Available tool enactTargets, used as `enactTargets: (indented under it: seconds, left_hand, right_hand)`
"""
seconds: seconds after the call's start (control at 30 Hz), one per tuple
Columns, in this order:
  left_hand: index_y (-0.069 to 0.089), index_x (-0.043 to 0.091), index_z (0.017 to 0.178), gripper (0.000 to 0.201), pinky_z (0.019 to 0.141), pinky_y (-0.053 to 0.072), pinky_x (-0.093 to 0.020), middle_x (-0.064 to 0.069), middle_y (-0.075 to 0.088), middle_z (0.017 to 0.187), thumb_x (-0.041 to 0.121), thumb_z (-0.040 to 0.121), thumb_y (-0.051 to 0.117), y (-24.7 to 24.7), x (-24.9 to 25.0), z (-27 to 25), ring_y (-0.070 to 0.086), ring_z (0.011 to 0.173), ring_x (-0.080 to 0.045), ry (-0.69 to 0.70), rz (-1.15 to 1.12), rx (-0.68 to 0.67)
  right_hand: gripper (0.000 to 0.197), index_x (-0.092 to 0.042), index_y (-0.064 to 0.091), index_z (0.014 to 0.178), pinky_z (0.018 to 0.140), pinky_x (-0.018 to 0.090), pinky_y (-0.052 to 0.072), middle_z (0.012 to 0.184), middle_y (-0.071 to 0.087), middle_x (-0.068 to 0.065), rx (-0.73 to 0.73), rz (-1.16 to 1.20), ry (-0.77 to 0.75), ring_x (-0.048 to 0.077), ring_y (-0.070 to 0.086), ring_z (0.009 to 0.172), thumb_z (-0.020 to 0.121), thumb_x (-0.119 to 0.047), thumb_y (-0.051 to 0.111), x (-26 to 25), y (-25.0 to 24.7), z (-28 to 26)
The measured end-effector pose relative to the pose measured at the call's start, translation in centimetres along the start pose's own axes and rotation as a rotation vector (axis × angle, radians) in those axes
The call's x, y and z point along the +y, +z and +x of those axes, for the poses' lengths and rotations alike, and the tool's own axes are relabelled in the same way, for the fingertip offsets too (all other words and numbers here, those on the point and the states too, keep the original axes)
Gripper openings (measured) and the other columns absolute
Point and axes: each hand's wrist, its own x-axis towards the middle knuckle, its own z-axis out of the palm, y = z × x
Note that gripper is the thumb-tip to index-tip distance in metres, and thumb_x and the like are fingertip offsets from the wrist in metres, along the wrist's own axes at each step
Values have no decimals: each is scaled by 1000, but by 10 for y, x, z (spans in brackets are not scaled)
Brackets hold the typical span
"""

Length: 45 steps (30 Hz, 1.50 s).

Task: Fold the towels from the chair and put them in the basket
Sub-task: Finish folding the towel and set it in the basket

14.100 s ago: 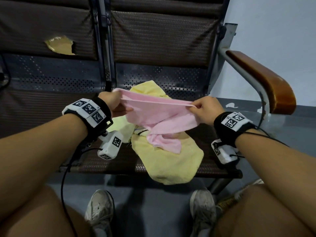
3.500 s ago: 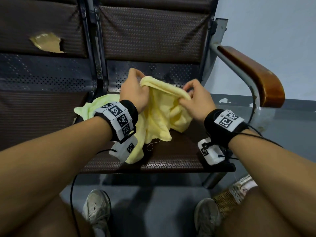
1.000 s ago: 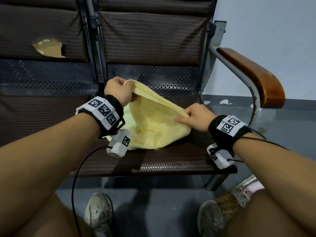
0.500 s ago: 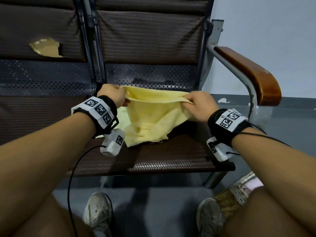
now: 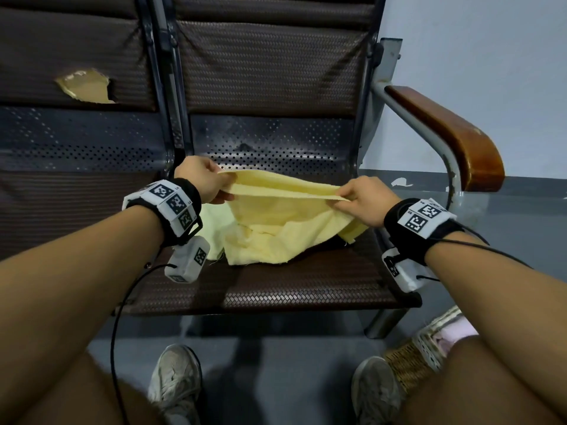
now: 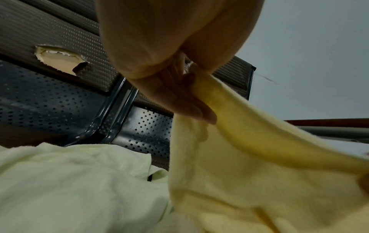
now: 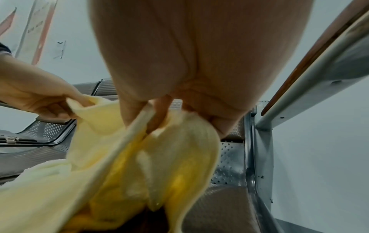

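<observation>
Yellow towel (image 5: 285, 216) edge now taut.

No legible words, brand names or numbers anywhere. Only black-and-white square code markers on the wristbands (image 5: 175, 204) and the small white boxes (image 5: 187, 259) hanging beneath them; tiny characters beside the markers too small to read.

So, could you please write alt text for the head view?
Two hands, left hand and right hand, pinch the top edge of a yellow towel stretched above a brown chair seat; a paler towel lies beneath.
</observation>
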Motion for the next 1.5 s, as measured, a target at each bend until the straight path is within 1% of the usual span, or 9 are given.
enactTargets:
  seconds: [0.13,0.33,0.4,0.53,0.6,0.93,1.13,1.3,1.5]
  left_hand:
    - [60,6,90,28,47,55,-27,-18,73,68,18,95,36,-3,5,4,72,55,-28,-56,-106,68]
    - [59,-2,113,39,57,58,-37,-22,72,92,15,96,28,-6,3,11,71,66,-33,-116,-103,226]
    - [59,10,126,39,64,62,-43,-15,66,107,8,98,32,-8,1,11,72,74,-35,-73,-90,250]
    - [75,18,78,20,57,62,-30,-13,75,88,3,88,66,-11,-8,9,75,66,-25,-14,-4,130]
    - [69,11,79,10,56,62,-32,-17,74,86,12,88,71,-13,-8,9,75,63,-26,-25,-39,110]
    - [48,16,116,26,47,51,-24,-13,71,67,24,103,27,-8,4,9,67,52,-22,-141,-270,185]
    - [60,-5,122,46,100,47,-47,-27,59,127,24,102,30,-18,5,9,56,116,-44,-12,131,310]
    - [64,11,90,37,88,46,-48,-9,56,98,37,84,38,-21,28,-8,54,98,-33,181,-83,178]
    - [61,12,89,26,69,48,-37,-8,59,88,18,64,57,-41,69,-22,57,81,-25,283,-292,78]
  right_hand:
    - [32,-24,72,75,70,35,53,66,66,0,-163,1,66,16,62,65,95,-45,61,2,8,-4]
    - [57,-20,56,49,55,30,40,46,55,-2,-53,11,156,15,55,50,96,-52,53,6,8,-2]
    - [46,-22,68,61,59,30,42,57,62,-1,26,5,138,15,59,59,96,-49,55,6,5,-2]
    - [16,-23,79,98,69,25,41,78,63,-13,255,102,89,10,57,75,92,-30,66,7,0,-2]
    - [15,-24,79,100,76,25,41,84,63,-12,270,128,79,11,56,81,90,-27,69,10,-3,-2]
    - [6,-27,70,97,73,26,39,85,63,-5,50,30,109,17,60,83,93,-27,67,11,5,-4]
    - [40,-24,58,124,82,27,43,99,60,-2,170,115,180,19,56,91,92,-1,49,5,-9,-1]
    - [32,-22,56,67,57,23,35,69,56,-5,262,108,222,12,50,66,82,5,46,-12,-32,-1]
    - [28,-15,53,62,61,30,38,65,54,2,289,233,158,17,50,66,83,1,45,-26,-85,0]
